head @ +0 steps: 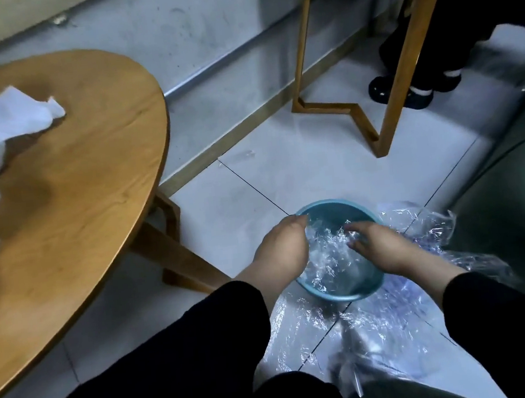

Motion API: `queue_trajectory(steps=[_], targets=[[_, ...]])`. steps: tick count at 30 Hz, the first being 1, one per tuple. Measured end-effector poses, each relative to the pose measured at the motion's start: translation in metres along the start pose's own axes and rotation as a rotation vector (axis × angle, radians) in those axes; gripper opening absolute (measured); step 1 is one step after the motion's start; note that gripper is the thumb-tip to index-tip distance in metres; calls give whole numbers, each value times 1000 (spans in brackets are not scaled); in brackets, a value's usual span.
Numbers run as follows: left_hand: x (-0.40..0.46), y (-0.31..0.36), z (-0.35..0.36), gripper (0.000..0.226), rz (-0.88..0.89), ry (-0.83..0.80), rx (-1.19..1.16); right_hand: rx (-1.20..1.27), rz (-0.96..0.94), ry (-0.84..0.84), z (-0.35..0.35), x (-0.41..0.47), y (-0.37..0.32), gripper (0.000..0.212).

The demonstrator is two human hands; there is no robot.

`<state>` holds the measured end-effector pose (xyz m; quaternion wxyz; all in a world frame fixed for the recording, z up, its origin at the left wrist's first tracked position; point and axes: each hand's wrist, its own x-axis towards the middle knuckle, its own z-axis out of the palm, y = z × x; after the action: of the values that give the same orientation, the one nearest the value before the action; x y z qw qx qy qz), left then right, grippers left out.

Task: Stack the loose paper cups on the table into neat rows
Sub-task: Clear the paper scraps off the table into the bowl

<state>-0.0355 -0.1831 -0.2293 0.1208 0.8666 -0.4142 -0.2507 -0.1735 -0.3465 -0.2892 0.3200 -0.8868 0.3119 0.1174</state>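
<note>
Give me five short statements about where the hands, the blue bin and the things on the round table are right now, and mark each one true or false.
1. Both hands are on the clear plastic bag at the blue bin. True.
2. The blue bin stands on the wooden table. False: it stands on the tiled floor, right of the table.
3. The left hand is at the bin's left rim, fingers curled. True.
4. The right hand holds a paper cup. False: its fingers are on the plastic bag.
5. A crumpled white tissue lies on the table. True.
</note>
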Motion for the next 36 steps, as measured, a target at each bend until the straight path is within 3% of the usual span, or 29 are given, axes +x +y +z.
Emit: queue_trajectory(steps=[5,9,13,17,22,26,29,36], targets=[[-35,39,-73,45,137,258,-96,185,-136,286,-52,-5,-52,23],[-87,65,-151,36,279,535,-132,254,-317,473,-110,-31,-129,18],[-143,37,-207,26,210,746,-109,305,-500,604,-145,-63,-218,16],[-180,-31,-213,26,-44,727,15,278,-689,495,-137,-82,-300,19],[-198,-83,-200,26,-66,643,75,60,-827,234,-106,-58,-371,36],[-194,-95,-198,30,-72,716,24,-64,-807,112,-87,-18,-400,49],[-190,-100,-200,32,-105,766,-1,-111,-831,87,-76,11,-417,53],[-187,-105,-198,34,-104,788,-9,-390,-732,199,-67,42,-460,47]])
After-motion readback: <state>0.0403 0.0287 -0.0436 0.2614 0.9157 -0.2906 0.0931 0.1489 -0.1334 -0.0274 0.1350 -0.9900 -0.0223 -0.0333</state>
